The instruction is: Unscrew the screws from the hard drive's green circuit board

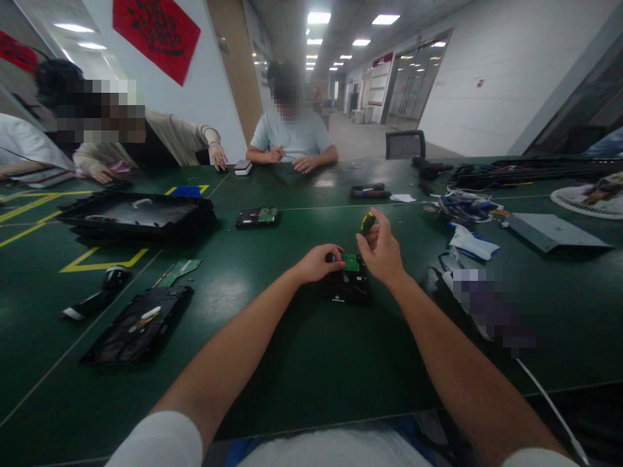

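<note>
A black hard drive [349,288] with a green circuit board [350,262] lies on the green table in front of me. My left hand [318,263] is closed at its far left corner, thumb and fingers gripping the edge beside the board. Above the drive's right side, my right hand [384,253] holds a screwdriver by its yellow and black handle [367,222]. The handle points up, and the shaft is hidden or too thin to make out.
Another hard drive [257,218] lies farther off. At left are a larger black drive casing [139,324], a loose circuit board [179,272] and stacked black trays [136,217]. Cables [464,206], a grey metal case [555,232] and a pouch-like item lie right. A co-worker [292,139] sits opposite.
</note>
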{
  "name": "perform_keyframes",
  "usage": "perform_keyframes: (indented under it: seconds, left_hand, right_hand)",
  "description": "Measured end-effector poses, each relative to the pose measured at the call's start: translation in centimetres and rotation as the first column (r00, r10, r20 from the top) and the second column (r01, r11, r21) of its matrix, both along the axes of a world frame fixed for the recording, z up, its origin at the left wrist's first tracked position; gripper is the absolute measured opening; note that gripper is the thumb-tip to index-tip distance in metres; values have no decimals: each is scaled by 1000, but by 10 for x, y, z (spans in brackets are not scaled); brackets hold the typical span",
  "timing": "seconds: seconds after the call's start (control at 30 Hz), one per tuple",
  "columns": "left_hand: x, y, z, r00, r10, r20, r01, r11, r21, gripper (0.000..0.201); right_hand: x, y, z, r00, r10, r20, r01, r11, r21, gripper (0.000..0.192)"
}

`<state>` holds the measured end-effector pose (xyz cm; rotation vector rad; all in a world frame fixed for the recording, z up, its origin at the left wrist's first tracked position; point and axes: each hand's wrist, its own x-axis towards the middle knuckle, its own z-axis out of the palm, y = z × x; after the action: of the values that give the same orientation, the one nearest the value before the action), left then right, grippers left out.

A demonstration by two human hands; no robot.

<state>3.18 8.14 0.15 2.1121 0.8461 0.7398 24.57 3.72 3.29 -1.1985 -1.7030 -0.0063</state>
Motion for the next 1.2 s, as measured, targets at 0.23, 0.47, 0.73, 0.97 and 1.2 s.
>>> perform_keyframes:
  seconds: [0.23,0.47,0.73,0.97,1.2]
  left_hand:
    - [0,0,0,1000,4,-7,-5,1000,0,14]
    - [0,1,-2,1000,1,4,-1,1000,-4,14]
    - [-1,0,0,1000,-2,7,2,1000,-4,14]
    - [0,1,-2,1000,3,-1,-3,1000,-13,15]
    - [0,1,-2,1000,-7,14,7,1000,7,14]
  right_hand:
    - [-1,0,0,1000,10,-11,-10,1000,0,73]
    - [-1,-1,2,999,-35,14,35,999,5,74]
    - [-2,-3,4,999,-22,31,21,1000,12,74]
    - [-2,-3,4,999,-23,30,22,1000,10,76]
    - [0,-2,2,999,-33,17,34,999,-17,75]
